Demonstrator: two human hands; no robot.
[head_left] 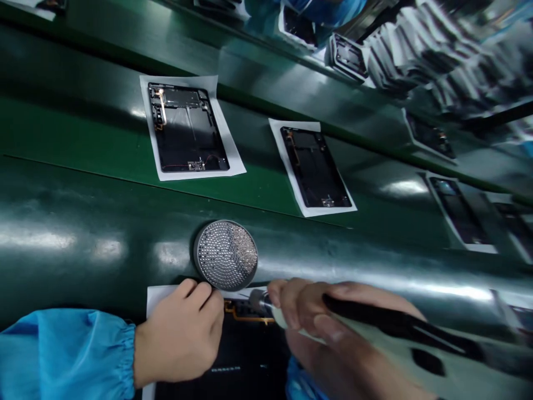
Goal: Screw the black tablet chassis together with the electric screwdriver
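Observation:
My left hand (183, 328), in a blue sleeve, rests with curled fingers on the upper left part of a dark open tablet housing (250, 361). What those fingers hold, if anything, is hidden. My right hand (316, 311) is wrapped round a pale green electric screwdriver (416, 344) with a black lever. Its metal tip points left, over the housing's top edge near an orange flex cable (245, 318). White sheeting (160, 294) lies under the housing. Just beyond my hands sits a round perforated screw dish (227, 253), with small screws heaped at its right side.
Across the green bench run lanes carrying housings on white sheets, such as one tablet housing (187, 133) and another housing (318, 166). More lie farther right. Packed dark units with white sheets (420, 50) stand at the upper right, beside blue-clothed people.

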